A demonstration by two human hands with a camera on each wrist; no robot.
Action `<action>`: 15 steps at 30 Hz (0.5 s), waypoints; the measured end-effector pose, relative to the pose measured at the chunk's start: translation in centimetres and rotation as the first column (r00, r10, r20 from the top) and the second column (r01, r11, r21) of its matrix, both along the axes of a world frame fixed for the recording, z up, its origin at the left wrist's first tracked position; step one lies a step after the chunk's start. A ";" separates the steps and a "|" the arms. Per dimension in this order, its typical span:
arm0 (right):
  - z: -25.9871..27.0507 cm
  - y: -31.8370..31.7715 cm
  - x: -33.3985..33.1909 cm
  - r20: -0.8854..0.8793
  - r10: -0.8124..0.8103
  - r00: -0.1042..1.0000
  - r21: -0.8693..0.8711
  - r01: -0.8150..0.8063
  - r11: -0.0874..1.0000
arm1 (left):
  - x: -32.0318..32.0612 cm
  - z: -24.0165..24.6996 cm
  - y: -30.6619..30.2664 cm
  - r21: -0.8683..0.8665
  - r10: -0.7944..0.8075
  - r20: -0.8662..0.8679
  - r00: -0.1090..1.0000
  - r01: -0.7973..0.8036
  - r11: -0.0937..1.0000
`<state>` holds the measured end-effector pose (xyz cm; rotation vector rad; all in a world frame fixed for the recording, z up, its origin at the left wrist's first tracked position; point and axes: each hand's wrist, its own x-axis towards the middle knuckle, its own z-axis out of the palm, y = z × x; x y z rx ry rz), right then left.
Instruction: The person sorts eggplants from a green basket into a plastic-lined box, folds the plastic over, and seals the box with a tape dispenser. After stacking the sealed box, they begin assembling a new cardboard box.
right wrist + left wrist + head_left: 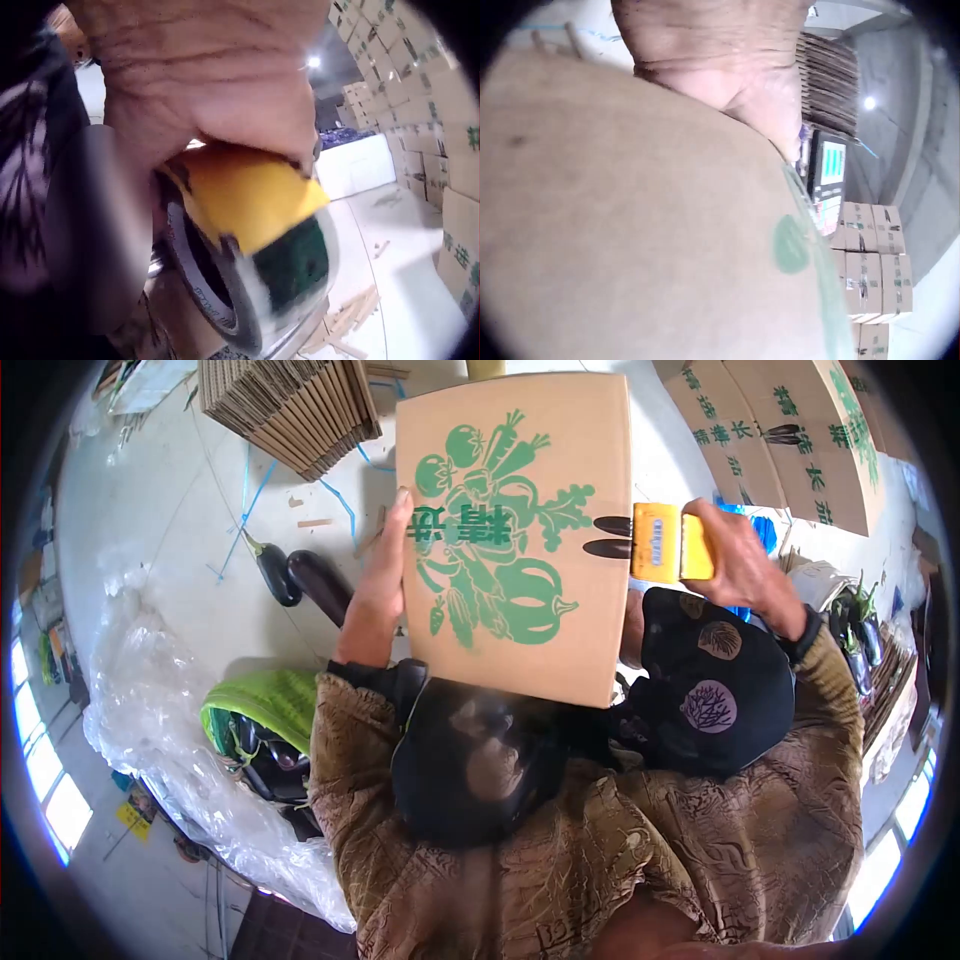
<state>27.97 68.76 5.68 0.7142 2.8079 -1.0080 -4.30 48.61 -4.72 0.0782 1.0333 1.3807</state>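
A cardboard carton (560, 450) printed with green vegetables sits in front of the person, above the knees, its printed face towards the head camera. Along its left side lies my left hand (372, 595), fingers extended against the cardboard; the left wrist view shows the hand (712, 60) close on a broad carton panel. My right hand (745, 560) grips a yellow tape dispenser (657, 545) at the carton's right edge. From the right wrist, a roll of tape (202, 274) shows under the dispenser's yellow body (259, 199), and the palm covers its top.
Two dark eggplants (318, 582) lie on the floor at left, near a green bag (270, 690) of eggplants and clear plastic sheeting (150, 710). Flattened cartons (290, 410) are stacked at the back. Another printed carton (775, 435) stands at the upper right.
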 end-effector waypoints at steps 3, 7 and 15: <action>6.0 -0.1 -2.4 0.071 0.070 0.995 0.213 -0.083 0.973 | 1.2 -2.8 1.0 -0.042 -0.049 0.047 0.998 0.051 0.998; 8.3 -2.0 -7.2 0.062 0.136 0.989 0.325 -0.149 0.934 | -1.5 -5.8 -0.1 -0.166 -0.158 -0.282 0.946 0.114 0.980; 9.0 -5.1 -12.5 -0.124 0.151 0.981 0.317 -0.105 0.942 | 1.7 6.8 2.3 -0.054 -0.053 -0.998 -0.015 0.050 0.997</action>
